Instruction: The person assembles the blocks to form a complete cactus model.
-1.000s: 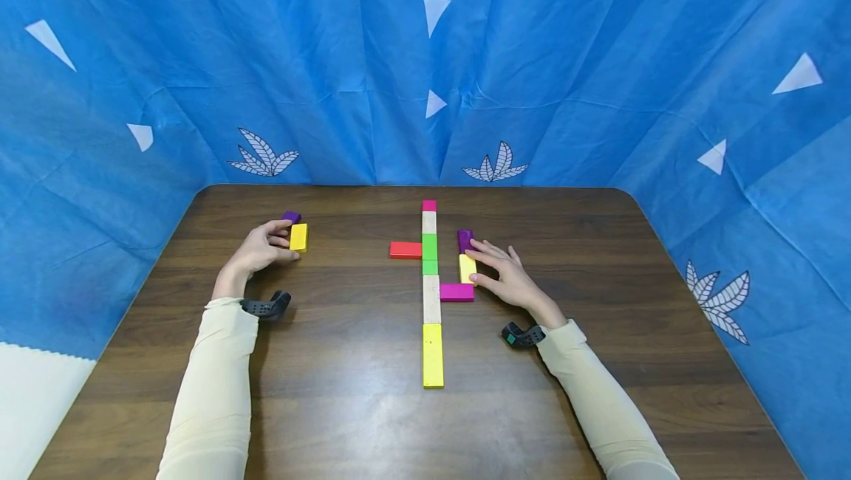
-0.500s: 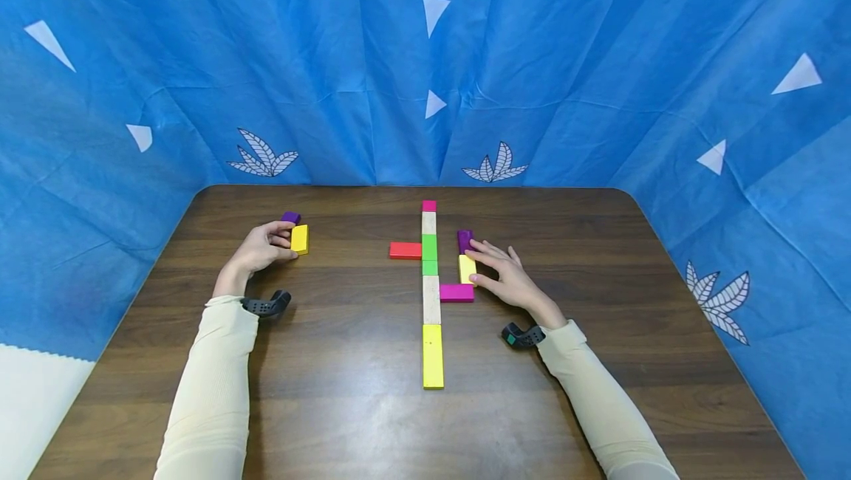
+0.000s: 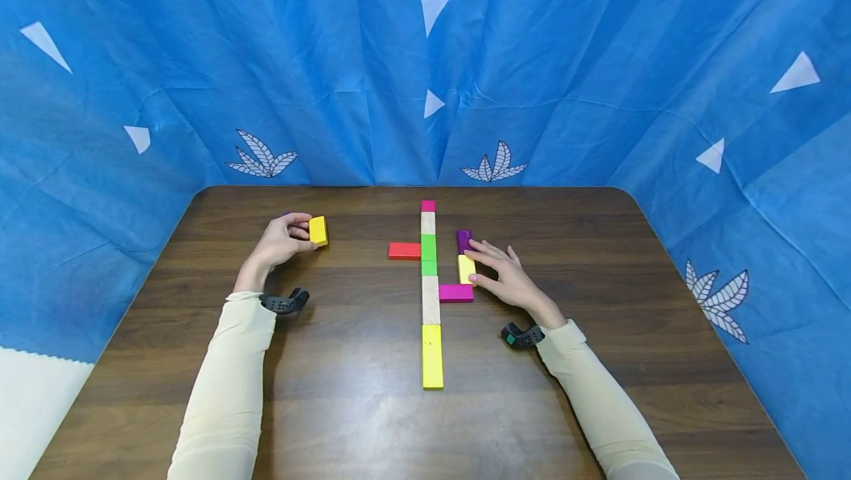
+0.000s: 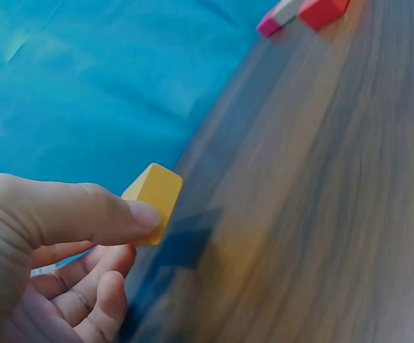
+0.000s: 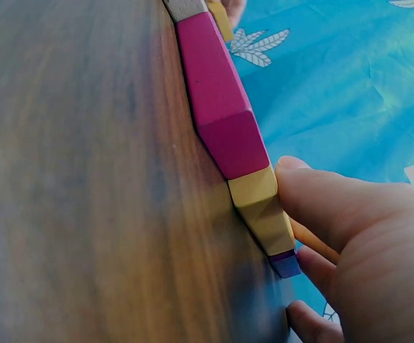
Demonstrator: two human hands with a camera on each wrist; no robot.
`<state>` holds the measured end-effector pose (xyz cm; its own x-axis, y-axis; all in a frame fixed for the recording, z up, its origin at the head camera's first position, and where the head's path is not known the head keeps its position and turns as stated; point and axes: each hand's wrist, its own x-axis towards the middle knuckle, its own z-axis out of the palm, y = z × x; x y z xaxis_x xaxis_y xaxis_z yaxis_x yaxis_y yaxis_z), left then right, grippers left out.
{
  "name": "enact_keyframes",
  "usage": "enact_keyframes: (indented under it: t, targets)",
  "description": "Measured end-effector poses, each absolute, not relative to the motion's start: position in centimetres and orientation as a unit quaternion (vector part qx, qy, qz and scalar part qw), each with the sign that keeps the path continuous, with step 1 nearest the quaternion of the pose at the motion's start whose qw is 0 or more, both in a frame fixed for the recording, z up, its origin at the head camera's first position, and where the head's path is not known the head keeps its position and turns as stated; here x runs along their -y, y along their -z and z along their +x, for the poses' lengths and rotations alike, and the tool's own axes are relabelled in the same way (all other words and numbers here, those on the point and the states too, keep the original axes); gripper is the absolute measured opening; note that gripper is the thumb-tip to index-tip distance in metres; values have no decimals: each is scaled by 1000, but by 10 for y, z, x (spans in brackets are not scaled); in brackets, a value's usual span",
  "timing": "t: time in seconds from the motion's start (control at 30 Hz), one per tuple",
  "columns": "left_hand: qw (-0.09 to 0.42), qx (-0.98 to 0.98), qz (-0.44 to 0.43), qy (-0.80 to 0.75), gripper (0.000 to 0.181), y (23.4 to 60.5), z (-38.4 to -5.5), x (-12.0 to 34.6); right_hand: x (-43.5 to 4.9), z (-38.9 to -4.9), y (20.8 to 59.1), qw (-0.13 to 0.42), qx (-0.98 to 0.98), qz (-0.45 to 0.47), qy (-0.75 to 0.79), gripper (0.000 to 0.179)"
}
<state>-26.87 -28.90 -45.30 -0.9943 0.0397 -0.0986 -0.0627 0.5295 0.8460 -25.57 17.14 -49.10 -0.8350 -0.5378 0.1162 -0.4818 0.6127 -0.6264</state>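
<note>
In the head view my left hand (image 3: 278, 241) pinches a yellow wooden block (image 3: 318, 231) between thumb and fingers. The left wrist view shows that yellow block (image 4: 158, 194) above the table, tilted, its shadow below. A dark purple block (image 3: 286, 213) is mostly hidden behind this hand. On the right side, my right hand (image 3: 508, 277) rests with thumb and fingertips touching a pale yellow block (image 3: 467, 269) that lies on the table. That block meets a purple block (image 3: 464, 240) at its far end and a magenta block (image 3: 456, 293) at its near end.
A straight column of blocks runs down the middle of the brown table (image 3: 359, 406), from a pink block (image 3: 428, 206) to a long yellow block (image 3: 432, 357). Out to its left extends a red block (image 3: 405, 251). Blue curtain (image 3: 372, 59) surrounds the table's far side.
My left hand has lifted the yellow block and carried it a little to the right, away from the dark purple block. My right hand has stayed in place.
</note>
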Motion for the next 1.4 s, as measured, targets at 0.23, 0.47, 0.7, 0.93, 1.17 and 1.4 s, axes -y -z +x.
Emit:
enact_keyframes:
  t: [0.23, 0.47, 0.7, 0.93, 1.17, 1.4]
  targets:
    - [38, -875, 11, -482, 65, 448, -287, 249, -172, -255, 491, 42, -895, -288, 339, 54]
    - [16, -877, 23, -479, 65, 453, -300, 212, -173, -255, 490, 36, -895, -291, 337, 54]
    - [18, -878, 28, -478, 65, 459, -306, 188, -173, -256, 491, 38, -894, -289, 339, 54]
    - [27, -876, 33, -480, 64, 460, -306, 177, -173, -257, 493, 35, -895, -292, 337, 53]
    - [40, -874, 39, -482, 64, 463, -306, 172, -172, -255, 492, 34, -895, -291, 336, 53]
    - [58, -879, 62, -470, 64, 467, -309, 169, -173, -255, 492, 35, -896, -290, 335, 54]
